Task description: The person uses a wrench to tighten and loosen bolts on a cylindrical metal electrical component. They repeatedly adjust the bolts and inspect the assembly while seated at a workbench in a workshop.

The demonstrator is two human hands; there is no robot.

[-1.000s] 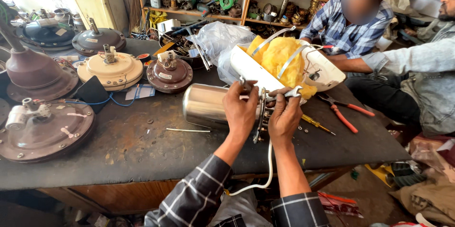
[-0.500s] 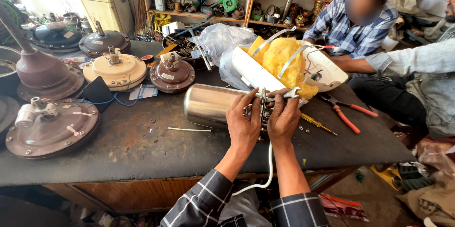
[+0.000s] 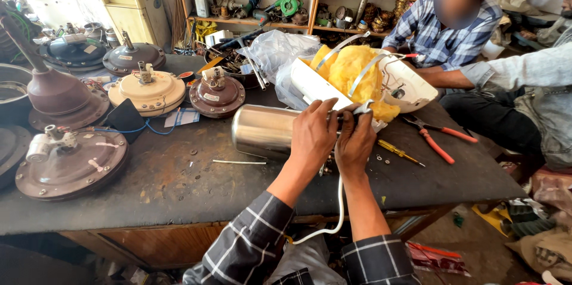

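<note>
A shiny steel cylinder (image 3: 265,132) lies on its side on the dark workbench (image 3: 179,184). My left hand (image 3: 312,136) and my right hand (image 3: 355,142) are both closed around small parts and wiring at its open right end. A white cord (image 3: 333,213) hangs from there down over the bench edge between my forearms. What the fingers pinch is hidden behind them.
Several ceiling fan motors stand at left: a brown one (image 3: 71,163), a cream one (image 3: 149,91), a maroon one (image 3: 217,94). A white casing with yellow insulation (image 3: 363,76), red-handled pliers (image 3: 438,139) and a yellow screwdriver (image 3: 399,153) lie at right. Two people sit beyond the bench.
Both hands have shifted slightly on the cylinder's end, the fingers closing tighter over the wiring. The view has tilted a little; the cylinder stays in place.
</note>
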